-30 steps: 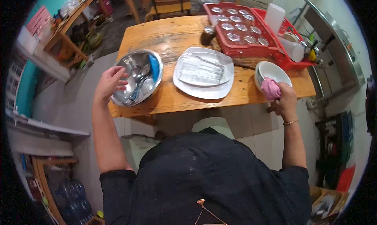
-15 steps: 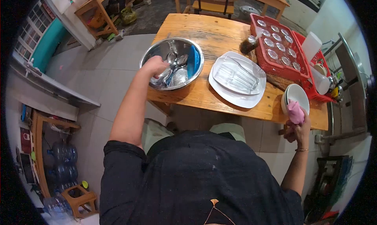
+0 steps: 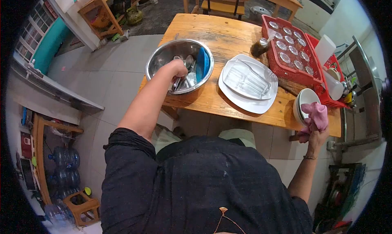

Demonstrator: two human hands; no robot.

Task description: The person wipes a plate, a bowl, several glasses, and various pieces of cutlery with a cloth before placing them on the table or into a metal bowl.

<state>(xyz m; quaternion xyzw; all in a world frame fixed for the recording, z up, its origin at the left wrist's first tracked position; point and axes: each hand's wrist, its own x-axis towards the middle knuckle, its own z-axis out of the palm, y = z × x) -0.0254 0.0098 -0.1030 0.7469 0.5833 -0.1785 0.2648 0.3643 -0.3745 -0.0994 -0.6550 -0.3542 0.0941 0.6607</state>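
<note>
A steel mixing bowl (image 3: 163, 54) stands at the left of the wooden table, with several spoons (image 3: 189, 62) and a flat blue item (image 3: 202, 65) inside. My left hand (image 3: 178, 67) reaches down into it among the cutlery. Its fingers are curled, and whatever they pinch is hidden. At the right, a crumpled pink cloth (image 3: 317, 115) is gripped in my right hand (image 3: 318, 136), just in front of stacked white bowls (image 3: 305, 96). Between my hands lie white plates (image 3: 257, 107) with clear ribbed glassware (image 3: 247, 81) on top.
Upturned glasses fill a red basket (image 3: 292, 73) at the table's back right. Beside it are a dark jar (image 3: 259, 47) and another red rack (image 3: 326, 97) with containers. A brown stool (image 3: 83, 207) and large water bottles (image 3: 65, 157) occupy the lower left.
My left hand has shifted right within the steel bowl, over the cutlery. The pink cloth in my right hand has opened out and hangs more loosely.
</note>
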